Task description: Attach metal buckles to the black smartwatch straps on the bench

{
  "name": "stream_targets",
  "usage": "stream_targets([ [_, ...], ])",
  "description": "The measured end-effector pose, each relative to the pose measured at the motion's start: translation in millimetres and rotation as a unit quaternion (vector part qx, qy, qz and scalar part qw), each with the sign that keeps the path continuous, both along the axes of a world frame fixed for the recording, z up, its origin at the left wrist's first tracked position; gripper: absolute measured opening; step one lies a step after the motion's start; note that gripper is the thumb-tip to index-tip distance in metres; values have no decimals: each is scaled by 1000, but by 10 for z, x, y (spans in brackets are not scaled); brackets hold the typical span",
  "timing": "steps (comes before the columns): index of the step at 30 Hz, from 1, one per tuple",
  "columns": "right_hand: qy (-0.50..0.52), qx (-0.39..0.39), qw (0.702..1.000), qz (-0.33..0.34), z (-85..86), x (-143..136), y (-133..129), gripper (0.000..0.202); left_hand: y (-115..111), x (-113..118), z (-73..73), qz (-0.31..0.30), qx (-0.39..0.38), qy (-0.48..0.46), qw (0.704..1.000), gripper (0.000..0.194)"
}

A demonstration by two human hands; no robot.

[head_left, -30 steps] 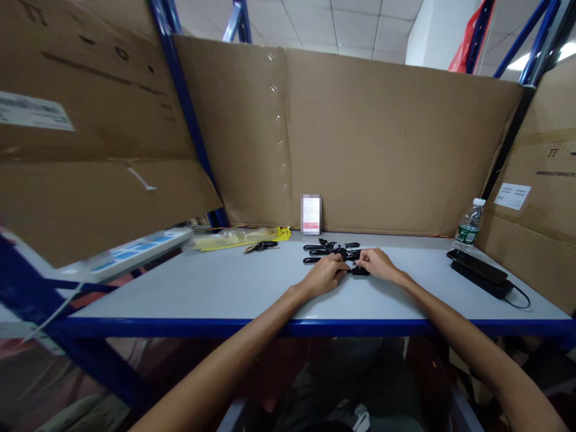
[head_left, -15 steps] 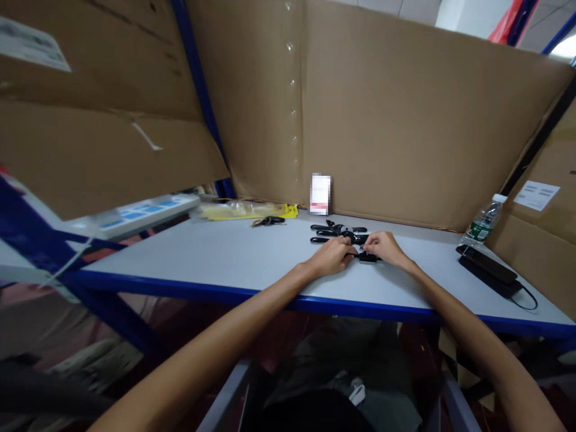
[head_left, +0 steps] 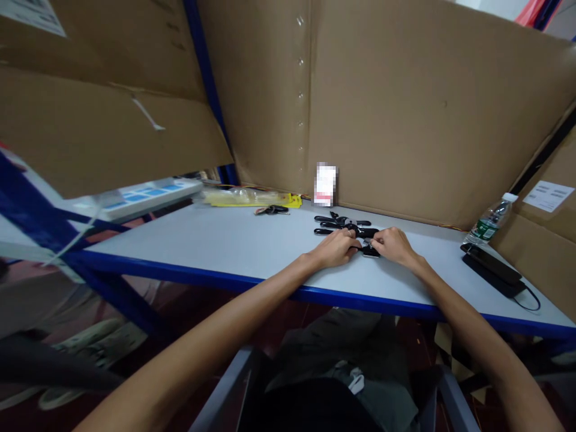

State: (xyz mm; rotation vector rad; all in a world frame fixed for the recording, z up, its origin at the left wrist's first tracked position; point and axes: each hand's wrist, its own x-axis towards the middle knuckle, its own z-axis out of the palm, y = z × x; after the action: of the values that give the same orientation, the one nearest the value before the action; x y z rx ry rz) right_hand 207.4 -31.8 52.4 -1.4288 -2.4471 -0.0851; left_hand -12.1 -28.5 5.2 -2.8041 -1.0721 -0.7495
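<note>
At the middle of the table, my left hand (head_left: 338, 247) lies with bent fingers closed on the left end of a small black piece with a flat block (head_left: 371, 252). My right hand (head_left: 393, 245) pinches at the top of the same piece from the right, near a small greyish part (head_left: 366, 241). What exactly the fingertips grip is too small to make out. Just behind the hands lie several long black pieces with rounded ends (head_left: 335, 224), side by side and partly covered by my fingers.
A phone with a blurred screen (head_left: 326, 185) leans on the cardboard wall (head_left: 387, 108). Left of it are yellow and clear plastic packets (head_left: 252, 197) and a dark clip-like item (head_left: 272, 210). A water bottle (head_left: 490, 222) and a black case with a cord (head_left: 491, 270) sit at right.
The camera view has shifted slightly. Both hands stay close together at the black piece, and its flat block shows more plainly between them now.
</note>
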Motion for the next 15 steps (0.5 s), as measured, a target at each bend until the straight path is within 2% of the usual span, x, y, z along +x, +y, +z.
stream_targets([
  [3, 17, -22, 999, 26, -14, 27, 27, 32, -12, -4, 14, -1, -6, 2, 1000, 30],
  [8, -20, 18, 1000, 1, -32, 39, 35, 30, -31, -8, 26, 6, -18, 10, 1000, 33],
  [12, 4, -2, 999, 40, -56, 3, 36, 33, -24, -16, 16, 1, -19, 5, 1000, 33],
  [15, 13, 8, 999, 29, -57, 11, 59, 33, -18, -25, 8, 4, -19, 7, 1000, 33],
])
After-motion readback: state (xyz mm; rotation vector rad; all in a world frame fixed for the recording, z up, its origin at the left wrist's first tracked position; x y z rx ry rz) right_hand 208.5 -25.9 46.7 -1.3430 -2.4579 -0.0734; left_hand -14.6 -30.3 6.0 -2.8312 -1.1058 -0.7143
